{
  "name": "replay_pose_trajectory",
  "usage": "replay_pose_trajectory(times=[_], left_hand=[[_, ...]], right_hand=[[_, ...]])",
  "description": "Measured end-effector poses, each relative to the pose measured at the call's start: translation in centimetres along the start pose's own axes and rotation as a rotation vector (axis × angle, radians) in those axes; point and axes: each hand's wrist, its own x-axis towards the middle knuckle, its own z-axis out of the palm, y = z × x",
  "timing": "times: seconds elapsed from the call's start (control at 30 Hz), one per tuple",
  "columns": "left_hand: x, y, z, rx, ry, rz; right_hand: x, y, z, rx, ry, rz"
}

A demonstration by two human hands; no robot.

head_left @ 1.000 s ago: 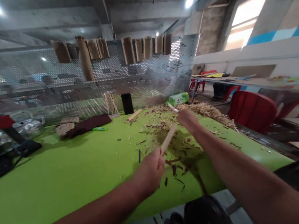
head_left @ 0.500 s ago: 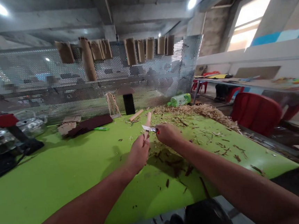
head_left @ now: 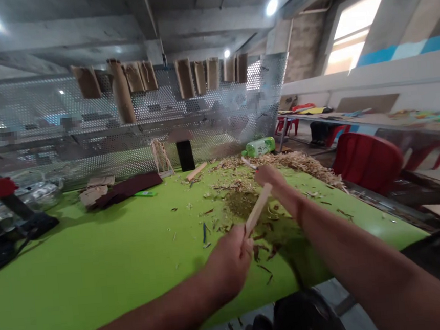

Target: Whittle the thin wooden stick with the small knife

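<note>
My left hand (head_left: pixel 230 259) is wrapped round the lower end of a pale wooden stick (head_left: pixel 258 210), which tilts up to the right above the green table (head_left: pixel 115 246). Beyond the stick's upper end, my right hand (head_left: pixel 270 176) is closed on a knife (head_left: pixel 249 164), its blade pointing up and left, apart from the stick. Wood shavings (head_left: pixel 304 163) and darker chips lie under and around both hands.
Another wooden stick (head_left: pixel 196 171), a black upright object (head_left: pixel 186 155) and a green bottle (head_left: pixel 260 147) are at the back. Dark red sheets (head_left: pixel 129 188) and a green item (head_left: pixel 145 194) lie left. A red chair (head_left: pixel 368 165) stands right.
My left hand has come nearer and to the right with the stick. My right hand has moved right and away, taking the blade off the stick. The view has shifted slightly.
</note>
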Motion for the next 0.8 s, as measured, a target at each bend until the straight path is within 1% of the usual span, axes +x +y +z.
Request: replay_pose_trajectory(times=[0.03, 0.07, 0.13, 0.2, 0.3, 0.37, 0.47, 0.53, 0.67, 0.8], left_hand=[[0.0, 0.0, 0.0, -0.040, 0.020, 0.000], [0.3, 0.0, -0.2, -0.113, 0.052, -0.034], [1.2, -0.6, -1.3, -0.244, 0.126, -0.140], [2.1, -1.4, -2.5, -0.319, 0.163, -0.204], [2.9, -2.4, -3.3, -0.346, 0.177, -0.199], [3.0, -2.7, -3.2, -0.312, 0.189, -0.170], [3.1, -2.7, -2.8, -0.187, 0.221, -0.118], [3.1, -2.6, -2.8, -0.085, 0.244, -0.098], [3.1, -2.3, -3.0, 0.076, 0.276, -0.086], [2.9, -1.5, -3.1, 0.061, 0.248, -0.112]], right_hand=[[0.6, 0.9, -0.4, 0.007, 0.020, 0.054], [0.8, 1.4, -0.7, 0.010, 0.041, 0.090], [0.3, 1.1, -0.9, 0.037, 0.084, 0.092], [-1.2, -0.6, -0.3, 0.041, 0.108, 0.002], [-3.9, -3.8, 0.9, -0.030, 0.099, -0.182], [-5.3, -5.2, 1.5, -0.092, 0.069, -0.294], [-6.4, -6.2, 1.7, -0.143, 0.037, -0.401], [-6.6, -6.3, 1.5, -0.157, 0.028, -0.418], [-6.4, -6.0, 1.2, -0.191, 0.000, -0.398], [-6.2, -5.7, 1.2, -0.191, 0.023, -0.396]])
